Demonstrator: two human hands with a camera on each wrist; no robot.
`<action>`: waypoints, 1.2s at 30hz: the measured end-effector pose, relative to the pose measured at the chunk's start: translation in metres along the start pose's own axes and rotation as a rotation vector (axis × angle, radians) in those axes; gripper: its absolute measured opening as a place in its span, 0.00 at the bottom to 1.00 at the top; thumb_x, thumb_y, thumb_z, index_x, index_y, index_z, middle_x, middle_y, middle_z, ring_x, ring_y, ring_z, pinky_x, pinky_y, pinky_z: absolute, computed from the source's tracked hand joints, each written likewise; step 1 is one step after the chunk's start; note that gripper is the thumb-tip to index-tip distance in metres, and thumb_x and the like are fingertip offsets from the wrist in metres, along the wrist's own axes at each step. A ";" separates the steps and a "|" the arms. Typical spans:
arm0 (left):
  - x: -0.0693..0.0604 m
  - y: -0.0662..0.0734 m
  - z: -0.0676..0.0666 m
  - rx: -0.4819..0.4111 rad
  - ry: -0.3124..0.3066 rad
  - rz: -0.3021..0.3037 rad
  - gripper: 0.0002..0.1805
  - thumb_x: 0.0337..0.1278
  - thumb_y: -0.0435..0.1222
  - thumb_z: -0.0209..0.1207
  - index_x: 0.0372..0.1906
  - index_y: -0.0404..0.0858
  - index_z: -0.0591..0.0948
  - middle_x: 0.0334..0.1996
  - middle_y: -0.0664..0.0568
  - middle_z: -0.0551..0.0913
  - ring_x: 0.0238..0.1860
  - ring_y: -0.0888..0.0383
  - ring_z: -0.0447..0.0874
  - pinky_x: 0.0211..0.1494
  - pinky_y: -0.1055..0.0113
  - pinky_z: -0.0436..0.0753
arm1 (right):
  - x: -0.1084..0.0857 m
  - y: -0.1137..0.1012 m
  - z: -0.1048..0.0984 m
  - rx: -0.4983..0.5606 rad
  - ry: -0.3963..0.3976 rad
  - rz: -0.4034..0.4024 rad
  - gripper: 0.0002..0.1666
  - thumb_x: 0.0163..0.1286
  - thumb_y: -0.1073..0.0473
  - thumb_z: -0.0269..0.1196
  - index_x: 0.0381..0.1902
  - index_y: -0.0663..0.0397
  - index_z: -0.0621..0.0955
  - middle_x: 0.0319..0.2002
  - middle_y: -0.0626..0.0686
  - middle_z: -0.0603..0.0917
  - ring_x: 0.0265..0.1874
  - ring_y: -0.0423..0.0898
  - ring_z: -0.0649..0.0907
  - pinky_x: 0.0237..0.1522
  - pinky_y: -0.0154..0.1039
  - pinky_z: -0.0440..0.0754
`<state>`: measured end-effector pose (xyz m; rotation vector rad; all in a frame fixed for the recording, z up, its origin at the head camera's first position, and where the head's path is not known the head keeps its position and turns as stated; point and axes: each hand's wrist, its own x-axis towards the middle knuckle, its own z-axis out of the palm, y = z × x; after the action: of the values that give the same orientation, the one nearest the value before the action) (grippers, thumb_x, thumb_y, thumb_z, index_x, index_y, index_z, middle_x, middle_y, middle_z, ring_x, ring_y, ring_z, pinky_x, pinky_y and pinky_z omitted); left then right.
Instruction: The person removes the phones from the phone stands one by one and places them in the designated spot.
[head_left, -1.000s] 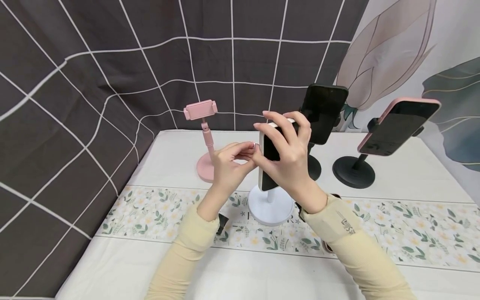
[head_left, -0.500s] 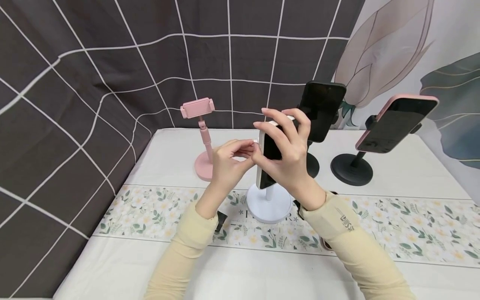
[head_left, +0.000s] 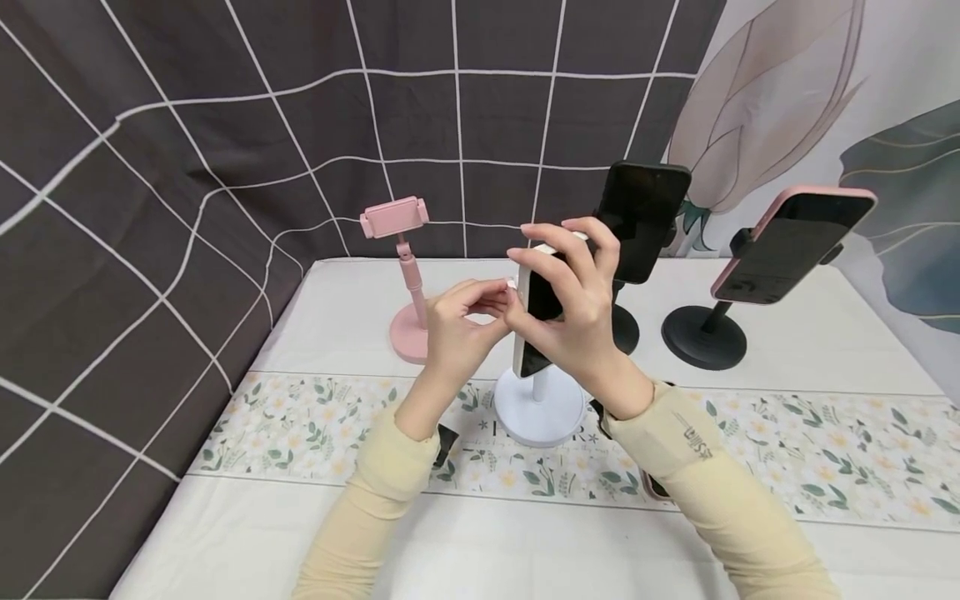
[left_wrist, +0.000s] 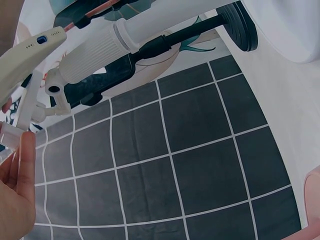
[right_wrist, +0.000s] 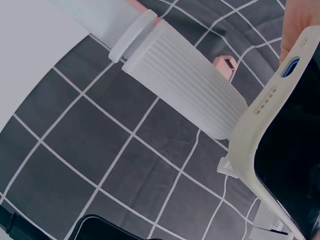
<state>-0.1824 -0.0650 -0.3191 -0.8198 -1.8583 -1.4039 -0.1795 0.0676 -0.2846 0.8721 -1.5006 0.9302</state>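
A smartphone in an off-white case (head_left: 534,360) stands tilted at the top of a white phone stand (head_left: 538,417). My right hand (head_left: 581,312) grips this phone, fingers spread over its upper edge and the thumb by its left side. Just left of it, my left hand (head_left: 461,329) pinches the small white clamp end (head_left: 512,284) at the phone's side. The left wrist view shows fingertips on that whitish clamp (left_wrist: 11,136) and the stand's ribbed stem (left_wrist: 95,56). In the right wrist view, the phone's bottom edge (right_wrist: 272,95) is beside the stem; its seating in the clamp is partly hidden.
A pink phone stand (head_left: 408,333) is behind my left hand. Two black stands at back right carry a black phone (head_left: 643,221) and a pink-edged phone (head_left: 795,246). Under my forearms lie a small black object (head_left: 446,444) and a partly covered phone (head_left: 657,488).
The head view has shifted slightly. Both hands keep nearly the same hold on the phone and clamp, with only tiny finger shifts.
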 end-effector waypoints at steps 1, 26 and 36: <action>0.000 0.000 0.000 0.002 0.004 0.004 0.09 0.44 0.22 0.64 0.34 0.21 0.82 0.27 0.35 0.84 0.26 0.46 0.85 0.33 0.69 0.84 | 0.000 0.000 0.000 0.005 0.000 -0.001 0.13 0.55 0.63 0.62 0.39 0.60 0.80 0.45 0.61 0.81 0.54 0.57 0.68 0.58 0.52 0.64; -0.006 0.000 0.005 -0.059 0.036 -0.023 0.11 0.44 0.21 0.64 0.36 0.19 0.80 0.27 0.33 0.82 0.27 0.44 0.83 0.33 0.67 0.84 | -0.008 -0.015 -0.001 0.151 0.160 -0.120 0.08 0.60 0.56 0.61 0.35 0.53 0.77 0.43 0.55 0.81 0.55 0.54 0.68 0.58 0.49 0.64; -0.008 -0.002 0.006 -0.048 0.051 -0.034 0.12 0.43 0.23 0.66 0.36 0.21 0.81 0.26 0.35 0.83 0.27 0.46 0.83 0.33 0.68 0.84 | -0.011 -0.009 -0.016 0.029 0.201 -0.186 0.05 0.58 0.58 0.61 0.32 0.50 0.77 0.42 0.52 0.81 0.54 0.53 0.69 0.52 0.47 0.67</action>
<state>-0.1802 -0.0606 -0.3274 -0.7723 -1.8138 -1.4819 -0.1632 0.0786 -0.2930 0.8948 -1.2158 0.8761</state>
